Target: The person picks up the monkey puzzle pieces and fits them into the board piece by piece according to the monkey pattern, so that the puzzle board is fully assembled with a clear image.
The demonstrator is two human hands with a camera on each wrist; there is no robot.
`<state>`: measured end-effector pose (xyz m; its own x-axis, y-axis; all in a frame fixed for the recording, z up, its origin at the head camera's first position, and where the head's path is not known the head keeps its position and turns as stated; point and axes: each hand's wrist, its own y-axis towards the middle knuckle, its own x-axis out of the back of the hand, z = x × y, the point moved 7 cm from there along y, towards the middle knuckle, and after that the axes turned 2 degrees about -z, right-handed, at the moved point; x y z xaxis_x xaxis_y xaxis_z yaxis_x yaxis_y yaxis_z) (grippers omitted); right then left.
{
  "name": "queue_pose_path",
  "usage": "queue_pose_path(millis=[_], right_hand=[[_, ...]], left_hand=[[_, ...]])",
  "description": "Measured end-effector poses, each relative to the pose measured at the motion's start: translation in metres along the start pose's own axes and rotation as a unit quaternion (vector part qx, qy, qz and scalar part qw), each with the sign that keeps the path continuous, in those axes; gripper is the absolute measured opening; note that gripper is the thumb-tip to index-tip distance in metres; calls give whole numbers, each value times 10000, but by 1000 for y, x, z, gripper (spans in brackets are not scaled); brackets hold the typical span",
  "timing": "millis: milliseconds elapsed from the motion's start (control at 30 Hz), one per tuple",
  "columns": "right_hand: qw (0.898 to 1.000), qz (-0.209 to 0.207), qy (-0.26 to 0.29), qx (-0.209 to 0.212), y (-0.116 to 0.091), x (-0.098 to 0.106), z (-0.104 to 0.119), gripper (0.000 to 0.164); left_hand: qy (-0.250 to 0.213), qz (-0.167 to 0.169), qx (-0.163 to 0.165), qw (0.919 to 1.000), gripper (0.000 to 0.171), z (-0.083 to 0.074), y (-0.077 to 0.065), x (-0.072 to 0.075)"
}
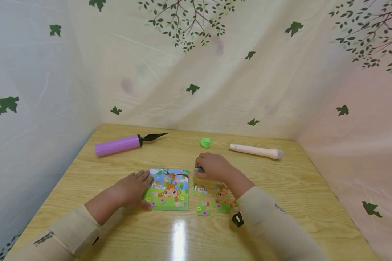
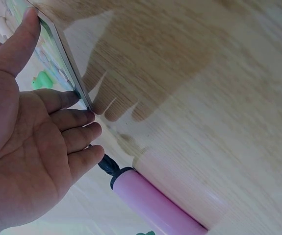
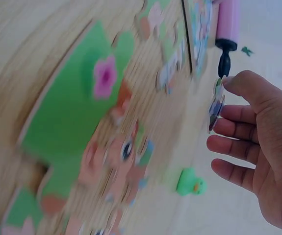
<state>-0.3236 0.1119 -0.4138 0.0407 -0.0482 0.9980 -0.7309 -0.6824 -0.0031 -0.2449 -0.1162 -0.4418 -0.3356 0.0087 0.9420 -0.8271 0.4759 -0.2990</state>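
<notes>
A square monkey picture board [image 1: 170, 195] lies on the table, its thin edge visible in the left wrist view. My left hand [image 1: 132, 189] touches the board's left side with thumb and fingers extended, spread along the edge. Just beyond the board's upper right corner, my right hand [image 1: 213, 166] pinches a puzzle piece [image 3: 216, 105] between thumb and fingers, held up on its side. Below that hand lie several loose puzzle pieces [image 1: 203, 208], some joined around a monkey's face. A green piece with a pink flower [image 3: 72, 107] shows large in the right wrist view.
A purple hand pump [image 1: 119, 145] with a black nozzle lies at the back left. At the back middle sits a green toy duck [image 1: 205, 143], and a pale pink toy microphone [image 1: 256, 151] lies back right. Leaf-printed cloth [image 1: 143, 87] hangs behind the table.
</notes>
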Motion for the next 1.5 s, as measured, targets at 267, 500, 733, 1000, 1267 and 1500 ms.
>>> queue_pose_path(millis=[267,500,733,1000,1267,1500], right_hand=[[9987,246,-342,295,23,-1,39,32],[9971,460,-488,362,37,-10,58,32],[9969,549,-530,210,43,-21,59,32],[9968,544,-471,357,43,-22,65,30],[9968,599,-455,255,41,-22,68,30],[9979,572,-246,192,40,-19,70,28]], left_hand=[[59,-38,-44,10000,103,-1,1,1],[71,-30,-52,10000,104,-2,1,2],[87,-4,-34,10000,104,-1,2,0],[-21,39,43,10000,104,0,0,1],[-36,42,64,10000,105,0,0,-1],[18,12,3,10000,105,0,1,-1]])
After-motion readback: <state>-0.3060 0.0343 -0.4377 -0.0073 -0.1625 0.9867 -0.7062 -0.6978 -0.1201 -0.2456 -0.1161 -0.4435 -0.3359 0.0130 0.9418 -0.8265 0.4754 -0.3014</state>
